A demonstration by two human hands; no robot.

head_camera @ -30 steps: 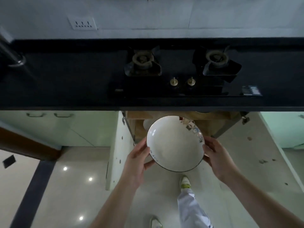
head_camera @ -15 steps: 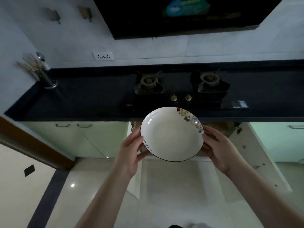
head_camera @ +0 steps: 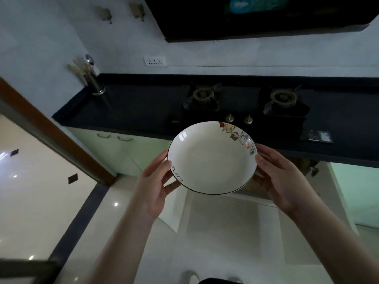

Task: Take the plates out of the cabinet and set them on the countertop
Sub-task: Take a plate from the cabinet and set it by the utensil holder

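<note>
**One plate in the air, none on the counter yet**

At the far left of the black countertop (head_camera: 133, 107) stands a metal utensil holder (head_camera: 95, 84), well apart from everything else. Moving right, the person's left hand (head_camera: 152, 188) holds the near-left edge of the white plate (head_camera: 212, 158) — thumb laid over the rim beside the dark lettering, fingers curled underneath out of sight. The plate hangs level in front of the counter's front edge, just below the two brass stove knobs (head_camera: 239, 119), not touching any surface. Its painted band of small pictures faces the far right of the rim. The right hand (head_camera: 281, 179) grips the opposite side, thumb on the rim, fingers tucked under.

Beyond sit the two gas burners (head_camera: 284, 98), and below the counter an open cabinet door (head_camera: 225, 224) swings out towards the floor.

As I judge it, this plate is out of the cabinet but not yet set down — no plate lies on the counter anywhere I can see. Whether more wait inside the cabinet, I cannot tell.
</note>
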